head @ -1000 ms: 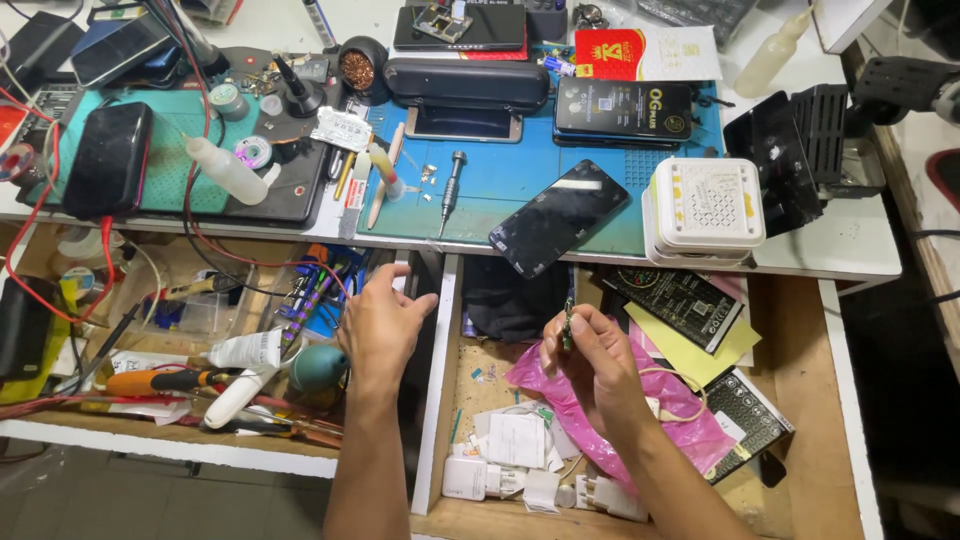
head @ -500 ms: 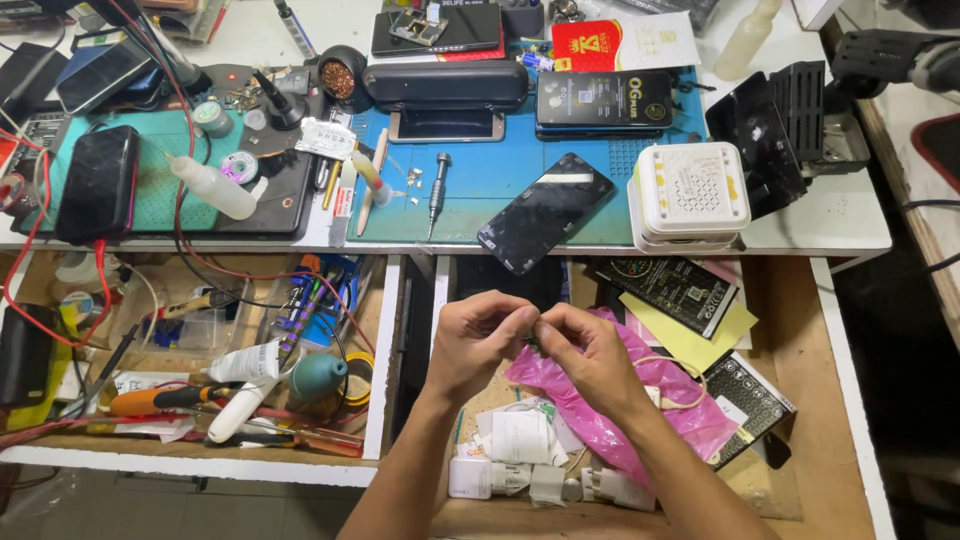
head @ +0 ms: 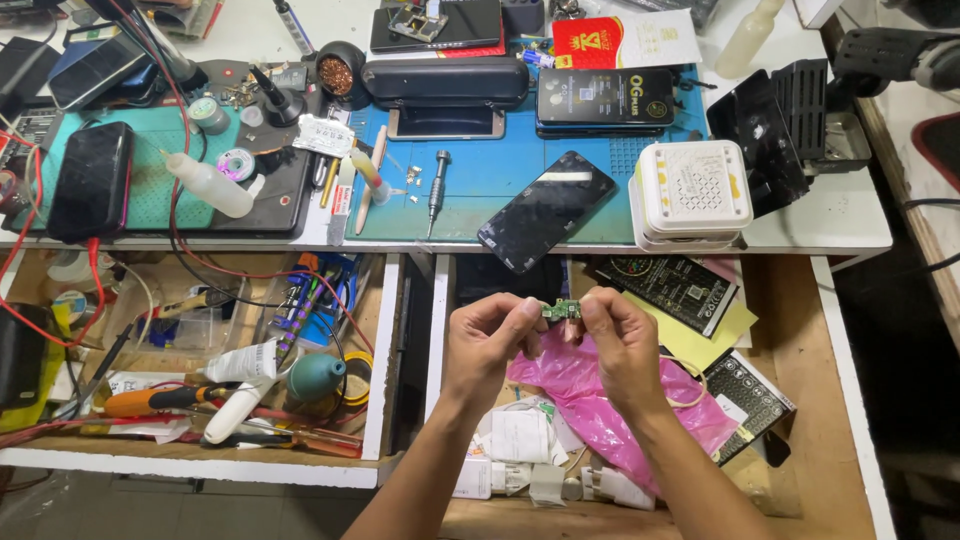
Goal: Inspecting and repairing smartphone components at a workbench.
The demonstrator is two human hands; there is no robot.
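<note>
The left hand [head: 490, 345] and right hand [head: 622, 345] meet over the open right drawer [head: 800, 420], each pinching one end of a small green circuit board [head: 562, 310], evidently raised for close viewing. Fingers closed on it, above a pink bag [head: 600, 400], below the counter [head: 800, 225].

The small green circuit board [head: 562, 310] is mostly covered by the fingertips of the left hand [head: 487, 343] and right hand [head: 622, 345]; its components are too small to tell. The pink plastic bag [head: 600, 400] hides whatever lies under it. Both forearms run off the bottom edge. A red-edged object [head: 938, 150] is cut off at right.
</note>
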